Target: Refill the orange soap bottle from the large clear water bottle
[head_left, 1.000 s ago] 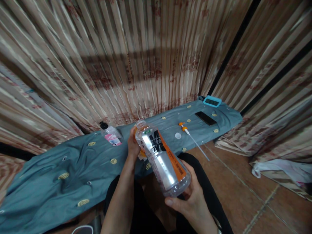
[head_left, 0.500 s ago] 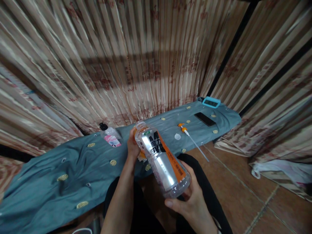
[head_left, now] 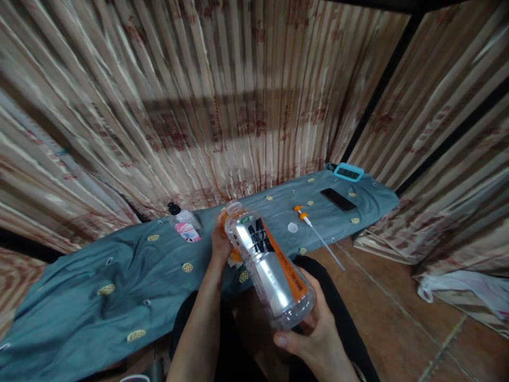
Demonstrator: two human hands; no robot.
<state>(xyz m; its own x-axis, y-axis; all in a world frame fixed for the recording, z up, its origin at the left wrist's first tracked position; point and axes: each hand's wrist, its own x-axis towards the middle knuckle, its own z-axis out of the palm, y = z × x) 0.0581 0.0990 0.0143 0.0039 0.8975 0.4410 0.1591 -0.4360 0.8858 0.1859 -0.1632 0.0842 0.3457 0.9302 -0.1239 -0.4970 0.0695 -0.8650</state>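
My right hand (head_left: 316,339) wraps around the base of a clear plastic drink bottle (head_left: 270,265) with a silver and orange label. The bottle is tilted, its uncapped mouth toward the upper left. Behind its neck, my left hand (head_left: 221,239) is closed around an orange container (head_left: 235,257), mostly hidden by the drink bottle. I cannot tell whether the two touch. On the bench cloth lies an orange pump head with a long white tube (head_left: 305,217), beside a small white disc (head_left: 292,227).
A clear pump bottle with a pink label and black top (head_left: 185,225) is at the left on the teal patterned cloth (head_left: 79,297). A black phone (head_left: 338,199) and a blue-framed digital clock (head_left: 349,172) lie at the right end. Pleated curtains (head_left: 238,106) hang close behind.
The whole view has shifted slightly, moving everything a little right and down. Both hands keep their grip, and the drink bottle keeps nearly the same tilt.
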